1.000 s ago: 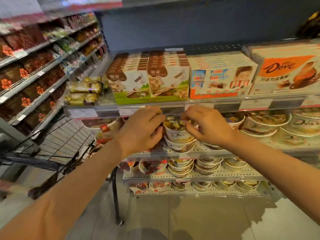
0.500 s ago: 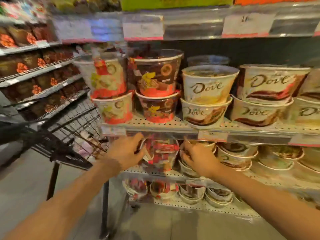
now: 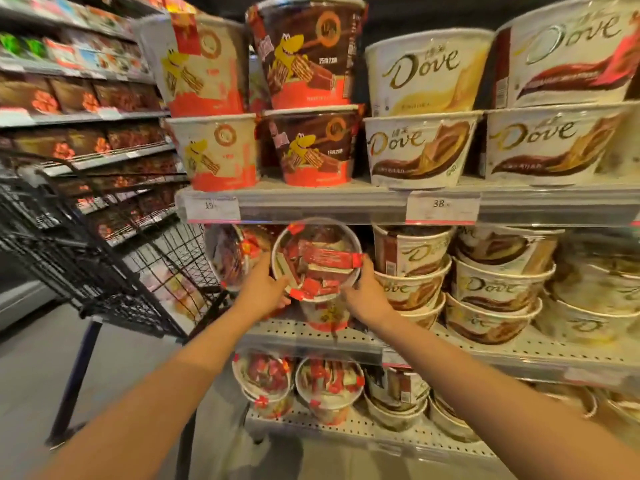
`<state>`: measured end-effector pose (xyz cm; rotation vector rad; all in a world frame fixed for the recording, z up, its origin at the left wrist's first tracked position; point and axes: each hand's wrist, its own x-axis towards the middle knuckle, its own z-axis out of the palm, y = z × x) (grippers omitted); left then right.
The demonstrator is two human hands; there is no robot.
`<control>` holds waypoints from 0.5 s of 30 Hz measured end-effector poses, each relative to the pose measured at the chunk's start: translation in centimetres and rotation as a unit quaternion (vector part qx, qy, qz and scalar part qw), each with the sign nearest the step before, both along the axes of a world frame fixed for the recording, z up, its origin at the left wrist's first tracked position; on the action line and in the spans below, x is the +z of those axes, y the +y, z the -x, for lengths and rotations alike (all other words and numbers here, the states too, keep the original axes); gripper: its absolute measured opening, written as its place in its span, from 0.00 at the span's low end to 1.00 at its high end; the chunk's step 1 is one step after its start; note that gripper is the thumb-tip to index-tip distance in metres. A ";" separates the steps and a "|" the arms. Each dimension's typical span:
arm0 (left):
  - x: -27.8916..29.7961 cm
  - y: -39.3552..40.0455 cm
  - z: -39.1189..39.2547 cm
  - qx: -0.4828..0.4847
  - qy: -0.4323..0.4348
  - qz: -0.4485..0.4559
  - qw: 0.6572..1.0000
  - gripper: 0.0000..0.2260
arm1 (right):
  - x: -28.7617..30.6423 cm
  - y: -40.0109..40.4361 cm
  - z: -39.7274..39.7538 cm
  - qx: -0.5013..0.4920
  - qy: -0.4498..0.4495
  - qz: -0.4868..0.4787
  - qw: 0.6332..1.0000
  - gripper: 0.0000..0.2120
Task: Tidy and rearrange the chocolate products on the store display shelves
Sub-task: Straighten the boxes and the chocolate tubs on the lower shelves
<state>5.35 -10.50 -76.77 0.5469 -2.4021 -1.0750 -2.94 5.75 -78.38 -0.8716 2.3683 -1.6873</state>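
Hands, left (image 3: pixel 265 289) and right (image 3: pixel 367 292), now grip a tilted clear-lidded round chocolate tub (image 3: pixel 317 259), lifted since the lower-shelf reach; restacking underway.

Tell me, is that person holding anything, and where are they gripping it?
Yes. Both hands hold one clear-lidded tub of wrapped chocolates, tilted lid-forward: left hand on its lower left rim, right hand on its right rim.

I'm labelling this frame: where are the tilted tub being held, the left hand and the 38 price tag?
tilted tub (image 3: pixel 317 259): head view, on its clear lid.
left hand (image 3: pixel 264 287): head view, back of the hand.
38 price tag (image 3: pixel 442 206): head view, middle of the label.
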 end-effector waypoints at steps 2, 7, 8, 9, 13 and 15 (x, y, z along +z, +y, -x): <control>0.0 -0.3 -0.1 0.003 0.004 -0.038 0.999 0.18 | 0.5 -0.4 0.2 -0.007 -0.007 -0.003 1.000 0.27; 1.1 -2.1 -0.6 -0.032 0.021 0.006 0.999 0.16 | 1.0 -0.3 0.5 0.013 0.010 0.013 1.000 0.26; 1.3 -2.1 -0.7 -0.039 0.024 -0.023 0.999 0.16 | 1.0 -0.2 0.4 0.015 0.012 0.022 1.000 0.28; 1.6 -2.0 -0.8 -0.049 0.026 -0.061 0.997 0.15 | 1.0 -0.2 0.5 0.014 0.013 0.036 0.999 0.28; 2.6 -1.5 -0.8 -0.068 0.053 -0.223 0.971 0.12 | 1.6 0.2 0.7 0.008 0.005 0.105 0.994 0.29; 3.0 -1.3 -0.6 -0.051 0.064 -0.282 0.956 0.09 | 2.0 0.3 0.6 0.013 -0.026 0.156 0.987 0.26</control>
